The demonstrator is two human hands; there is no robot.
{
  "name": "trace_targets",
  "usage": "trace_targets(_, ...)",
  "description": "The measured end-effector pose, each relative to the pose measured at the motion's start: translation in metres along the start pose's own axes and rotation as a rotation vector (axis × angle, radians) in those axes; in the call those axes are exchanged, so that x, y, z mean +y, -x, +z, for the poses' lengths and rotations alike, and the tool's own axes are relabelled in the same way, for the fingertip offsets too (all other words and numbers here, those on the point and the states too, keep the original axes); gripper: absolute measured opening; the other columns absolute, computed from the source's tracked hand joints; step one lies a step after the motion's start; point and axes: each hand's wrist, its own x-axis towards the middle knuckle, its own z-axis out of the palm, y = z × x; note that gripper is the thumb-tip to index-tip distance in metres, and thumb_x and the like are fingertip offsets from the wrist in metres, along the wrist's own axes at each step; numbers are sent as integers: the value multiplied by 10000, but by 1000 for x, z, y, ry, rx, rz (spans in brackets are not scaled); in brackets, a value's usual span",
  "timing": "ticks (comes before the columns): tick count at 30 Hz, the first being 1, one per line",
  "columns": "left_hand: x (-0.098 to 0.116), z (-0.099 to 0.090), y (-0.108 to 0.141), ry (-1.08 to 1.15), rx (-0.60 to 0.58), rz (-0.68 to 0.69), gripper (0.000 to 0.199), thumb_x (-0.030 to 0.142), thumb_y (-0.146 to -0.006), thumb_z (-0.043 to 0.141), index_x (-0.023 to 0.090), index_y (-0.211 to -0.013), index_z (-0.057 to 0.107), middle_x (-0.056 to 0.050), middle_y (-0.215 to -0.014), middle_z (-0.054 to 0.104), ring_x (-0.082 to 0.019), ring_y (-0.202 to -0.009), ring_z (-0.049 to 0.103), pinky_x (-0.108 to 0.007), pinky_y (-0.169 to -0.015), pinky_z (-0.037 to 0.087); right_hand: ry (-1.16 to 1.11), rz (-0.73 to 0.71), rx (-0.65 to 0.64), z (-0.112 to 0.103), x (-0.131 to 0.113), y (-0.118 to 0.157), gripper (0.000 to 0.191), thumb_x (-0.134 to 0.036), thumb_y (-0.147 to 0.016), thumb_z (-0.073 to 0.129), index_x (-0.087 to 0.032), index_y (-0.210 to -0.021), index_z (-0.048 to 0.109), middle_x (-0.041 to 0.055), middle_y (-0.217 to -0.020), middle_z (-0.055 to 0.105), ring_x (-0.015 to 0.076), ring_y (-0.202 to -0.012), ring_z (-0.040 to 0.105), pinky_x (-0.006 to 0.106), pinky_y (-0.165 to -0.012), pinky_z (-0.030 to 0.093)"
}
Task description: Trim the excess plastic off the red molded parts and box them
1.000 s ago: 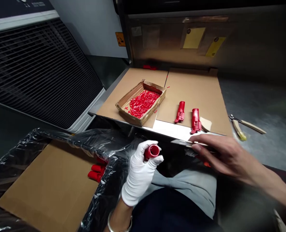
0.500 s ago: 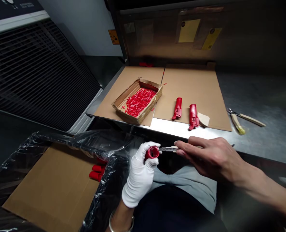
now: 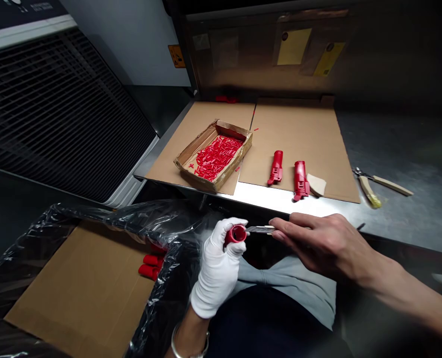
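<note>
My left hand (image 3: 218, 263), in a white glove, is closed around a red plastic tube (image 3: 237, 233) with its round open end turned up towards me. My bare right hand (image 3: 323, 243) grips a knife (image 3: 260, 229) with a thin metal blade. The blade's tip is at the right side of the tube's rim; whether it touches cannot be made out. Beyond my hands, two red plastic tube-shaped parts (image 3: 300, 180) lie at the front edge of the bench, the right one beside a small beige piece (image 3: 316, 185).
A cardboard tray (image 3: 215, 185) of small red pieces stands on cardboard sheets (image 3: 299, 124). Pliers (image 3: 383, 185) lie on the metal bench at right. At lower left, a plastic-lined box (image 3: 82, 288) holds cardboard and several red parts (image 3: 151, 266). A slatted dark panel (image 3: 56, 114) stands at left.
Very little differs. Both hands keep their grip, with the blade still at the tube's rim; the whole view has shifted slightly.
</note>
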Motion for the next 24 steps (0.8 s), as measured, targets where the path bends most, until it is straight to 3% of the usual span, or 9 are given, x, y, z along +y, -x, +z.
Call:
trace_targets(14,2,9,-1,-22,193,-16,285,265,-857,696,244,-1135,639,-24,-1046,661,-161,-961,629,-287,-901,484,-84,62,15,12,-13,2,188,-242,-960,534,-210,-1099,656,-1,-693,575,97,-520,458,280,-483,305)
trace_targets(17,0,10,-1,18,226,6,312,238,-828,729,248,-1124,630,-8,-1051,655,-146,-955,633,-282,-898,498,-201,107,-5,11,-14,1,173,-261,-967,524,-207,-1035,674,6,-706,585,100,-542,460,271,-512,331)
trace_targets(21,-4,8,-1,13,225,41,349,201,-793,762,253,-1110,626,-10,-1090,643,-159,-990,631,-298,-895,511,-627,301,-255,3,-9,-4,264,-362,-982,487,-200,-894,676,12,-742,612,113,-623,518,243,-564,396)
trace_targets(24,-6,8,0,-102,213,94,415,185,-764,788,258,-1135,619,-17,-1110,636,-177,-1012,627,-319,-913,507,-828,556,-257,3,-10,-14,330,-453,-931,553,-180,-754,612,-22,-649,528,97,-579,459,222,-511,358)
